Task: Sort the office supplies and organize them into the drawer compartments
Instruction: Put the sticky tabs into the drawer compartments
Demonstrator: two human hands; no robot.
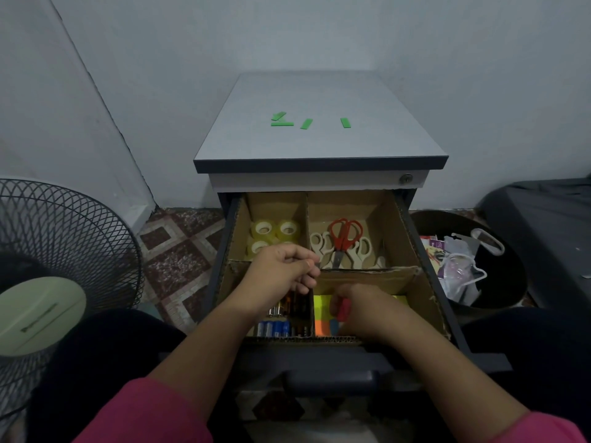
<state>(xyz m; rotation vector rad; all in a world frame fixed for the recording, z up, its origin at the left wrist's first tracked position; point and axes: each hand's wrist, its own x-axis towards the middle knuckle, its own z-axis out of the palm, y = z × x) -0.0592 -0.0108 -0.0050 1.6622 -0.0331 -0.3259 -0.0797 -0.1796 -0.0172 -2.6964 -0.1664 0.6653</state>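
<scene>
The cabinet's top drawer (pixel 412 238) stands open, split by cardboard dividers into four compartments. Clear tape rolls (pixel 275 230) fill the back left one. Red-handled scissors (pixel 343 238) lie on white-handled pairs in the back right. Batteries (pixel 276 327) lie in the front left. Neon sticky notes (pixel 321 306) lie in the front right, where my right hand (pixel 367 310) grips a small pink piece (pixel 343 310) above a blue one (pixel 334 326). My left hand (pixel 281 271) hovers over the middle divider with its fingers curled; nothing shows in them. Several green strips (pixel 283 123) lie on the cabinet top (pixel 319 91).
A standing fan (pixel 64 251) is close on the left. A black bin (pixel 508 276) with plastic rubbish sits to the right of the drawer, beside a dark covered object (pixel 550 225). The wall is right behind the cabinet. The dark drawer handle (pixel 332 378) is near my body.
</scene>
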